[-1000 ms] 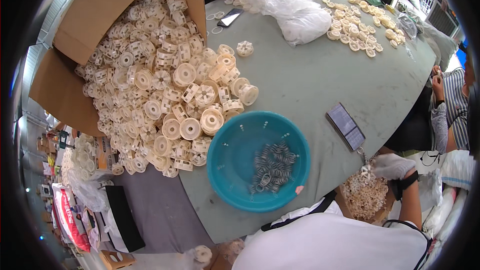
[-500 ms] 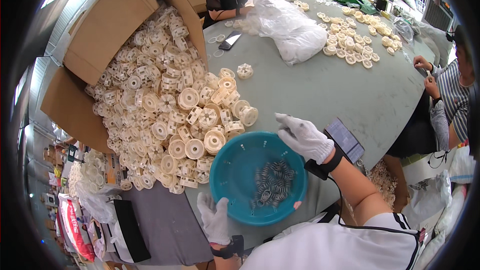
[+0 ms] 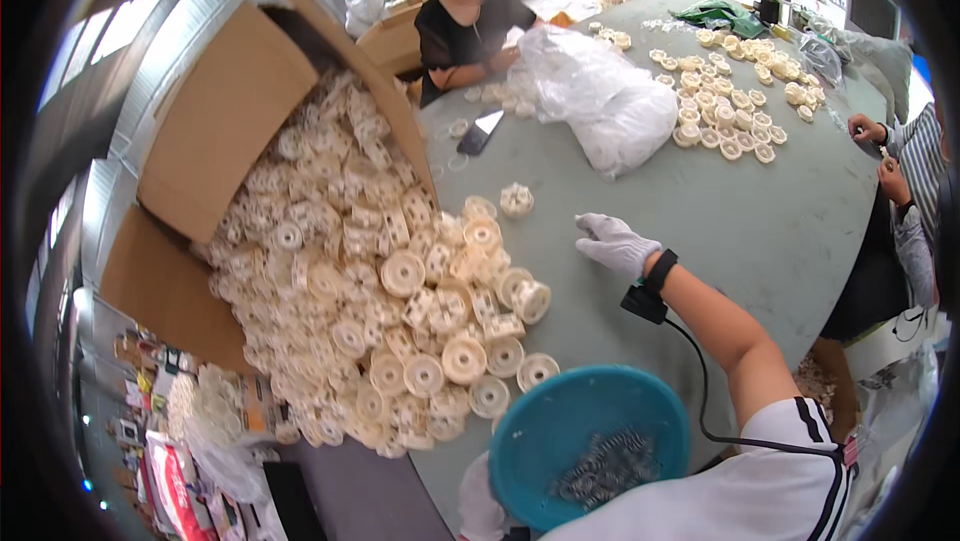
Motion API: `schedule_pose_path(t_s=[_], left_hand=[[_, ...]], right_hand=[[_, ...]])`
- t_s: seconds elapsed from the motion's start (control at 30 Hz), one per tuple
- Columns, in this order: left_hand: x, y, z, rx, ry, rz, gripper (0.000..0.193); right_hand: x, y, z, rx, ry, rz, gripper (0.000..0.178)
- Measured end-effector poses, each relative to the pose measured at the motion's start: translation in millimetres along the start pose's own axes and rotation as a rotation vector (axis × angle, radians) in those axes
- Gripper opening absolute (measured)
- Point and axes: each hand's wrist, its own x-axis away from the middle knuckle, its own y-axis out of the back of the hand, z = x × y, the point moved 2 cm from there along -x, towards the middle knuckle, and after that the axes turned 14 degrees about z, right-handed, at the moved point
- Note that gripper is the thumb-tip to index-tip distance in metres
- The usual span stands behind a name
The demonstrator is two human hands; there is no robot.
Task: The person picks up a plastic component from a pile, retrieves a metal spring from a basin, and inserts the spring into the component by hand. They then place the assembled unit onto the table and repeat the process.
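Note:
A blue-green plastic basin (image 3: 530,421) sits close to my body at the table's near edge. In its bottom lies a heap of small dark metal coil springs (image 3: 615,466). My left hand (image 3: 482,501), in a white glove, presses against the basin's left rim and seems to grip it; its fingers are partly hidden. Over the bare table beyond the basin, my right hand (image 3: 615,244), also gloved, reaches out with nothing in it and fingers extended. To its left spreads a big pile of cream plastic wheel-shaped parts (image 3: 400,276); one loose part (image 3: 516,201) lies apart from it.
The pile spills from a tipped cardboard box (image 3: 225,116). Across the grey-green table (image 3: 740,231) are a clear plastic bag (image 3: 610,111), a phone (image 3: 481,133) and more cream parts (image 3: 725,111). Co-workers sit at the far side and at the right.
The basin has come nearer my body and to the right, with my left hand alongside it. My right hand has left the basin's far rim and reaches over the table. The view has shifted.

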Motion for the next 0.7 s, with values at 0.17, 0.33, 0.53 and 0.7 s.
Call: schedule_pose_path(t_s=[0.17,0.33,0.53,0.7], left_hand=[[0.9,-12.4,22.8,0.421,0.222,-0.649,0.040],[7.0,-0.4,87.9,-0.143,0.297,-0.391,0.030],[0.7,7.1,53.6,-0.759,0.308,-0.379,0.024],[0.4,13.9,68.6,-0.829,0.454,-0.366,0.020]], right_hand=[[-118.1,30.4,-48.1,0.306,-0.072,-0.074,0.071],[-221.0,44.4,-52.0,0.505,-0.094,-0.175,0.074],[-315.6,83.2,-62.4,0.523,-0.088,-0.372,0.057],[-342.3,104.3,-70.6,0.379,-0.126,-0.256,0.058]])
